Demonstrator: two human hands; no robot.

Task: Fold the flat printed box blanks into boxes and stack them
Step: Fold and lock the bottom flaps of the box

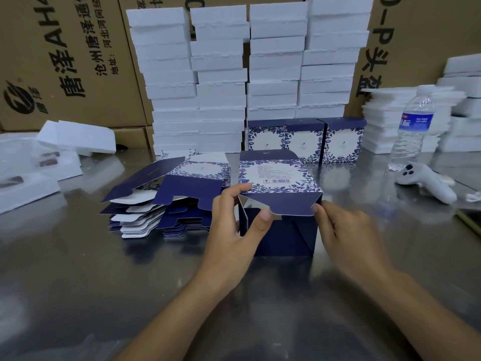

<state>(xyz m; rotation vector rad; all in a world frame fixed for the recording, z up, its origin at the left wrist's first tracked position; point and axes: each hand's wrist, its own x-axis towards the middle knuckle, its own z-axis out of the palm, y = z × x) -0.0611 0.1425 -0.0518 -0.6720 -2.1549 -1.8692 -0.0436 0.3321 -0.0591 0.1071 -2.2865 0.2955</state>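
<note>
Early days on this one, I'd say. Biggest stuff first: the brown cartons (65, 74) far beyond the fingertips carry big black print. I can read "唐泽", "AH4", "沧州唐泽" and "地址:" on the left one, and "头盔" on the right carton (377, 48). In front of those are stacks of white foam blocks (221, 74), no print. Just left of the left hand (234, 230) sits the pile of flat blanks (161, 204), and it's thick, so most of the folding lies ahead. Straight beyond the fingers, three finished boxes (304, 142) stand in one row on the steel table (78, 269), none on top of another, so proper stacking isn't started. The box in hand (281, 230) is squared up between both hands. The left thumb and fingers pinch its near-left corner, and the right hand (348, 230) pinches the right end of the blue flap (289, 203) — looks like the end-closing step. Off right of the right hand are a water bottle (413, 126), label blurry apart from "标", and a white controller (426, 181). The barcode (281, 181) just above the fingers has tiny text beside it — unreadable.
</note>
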